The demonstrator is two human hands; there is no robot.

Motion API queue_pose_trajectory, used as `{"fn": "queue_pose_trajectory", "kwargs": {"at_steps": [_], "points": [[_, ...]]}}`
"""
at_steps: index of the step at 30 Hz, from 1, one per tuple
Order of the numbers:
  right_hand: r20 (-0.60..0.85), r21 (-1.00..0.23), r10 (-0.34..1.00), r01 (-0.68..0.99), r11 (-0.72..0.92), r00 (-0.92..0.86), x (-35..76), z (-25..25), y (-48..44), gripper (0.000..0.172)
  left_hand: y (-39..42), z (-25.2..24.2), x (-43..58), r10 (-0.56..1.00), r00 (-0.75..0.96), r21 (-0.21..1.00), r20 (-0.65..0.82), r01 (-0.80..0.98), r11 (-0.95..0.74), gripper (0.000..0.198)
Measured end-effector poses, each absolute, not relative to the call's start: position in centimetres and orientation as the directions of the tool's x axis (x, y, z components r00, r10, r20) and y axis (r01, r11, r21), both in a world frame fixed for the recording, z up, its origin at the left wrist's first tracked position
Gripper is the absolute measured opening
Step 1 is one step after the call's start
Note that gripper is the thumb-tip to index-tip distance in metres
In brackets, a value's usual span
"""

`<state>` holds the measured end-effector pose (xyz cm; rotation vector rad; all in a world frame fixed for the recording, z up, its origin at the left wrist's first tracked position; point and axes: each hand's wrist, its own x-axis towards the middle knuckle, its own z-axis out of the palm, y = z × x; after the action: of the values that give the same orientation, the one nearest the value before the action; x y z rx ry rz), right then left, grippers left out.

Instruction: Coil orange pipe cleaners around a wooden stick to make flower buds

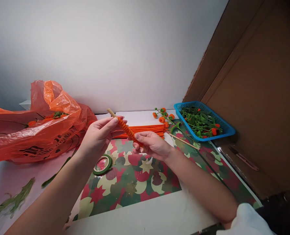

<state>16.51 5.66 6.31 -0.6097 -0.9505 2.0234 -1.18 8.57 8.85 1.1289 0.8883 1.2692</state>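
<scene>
A wooden stick (111,112) with an orange pipe cleaner (126,128) coiled round it is held above the patterned mat (132,182). My left hand (99,135) pinches the coil near the stick's upper end. My right hand (151,144) is closed round the lower end of the stick and coil. Both hands are above the mat, close together.
A bundle of orange pipe cleaners (145,129) lies behind the hands. A green tape roll (103,164) sits on the mat at left. An orange plastic bag (37,127) stands left, a blue basket (203,121) of green and orange pieces right, beside brown cardboard (257,85).
</scene>
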Motion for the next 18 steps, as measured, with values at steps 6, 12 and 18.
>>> {"fn": "queue_pose_trajectory", "kwargs": {"at_steps": [6,12,18], "points": [[-0.095,-0.862,0.876,-0.401,-0.31,-0.473,16.42,6.31,5.74,0.035,8.7,8.85,-1.48,0.986,0.132,0.97,0.097,-0.235,-0.064,0.027],[0.034,-0.962,0.935,-0.264,-0.065,-0.352,16.32,6.44,5.78,0.033,8.56,8.8,-1.46,0.985,0.114,0.97,0.126,-0.224,-0.098,0.023],[0.167,-0.985,0.966,-0.068,0.157,-0.198,16.02,6.21,5.31,0.022,8.74,8.21,-1.02,0.993,0.063,0.971,0.104,-0.223,-0.087,0.025]]}}
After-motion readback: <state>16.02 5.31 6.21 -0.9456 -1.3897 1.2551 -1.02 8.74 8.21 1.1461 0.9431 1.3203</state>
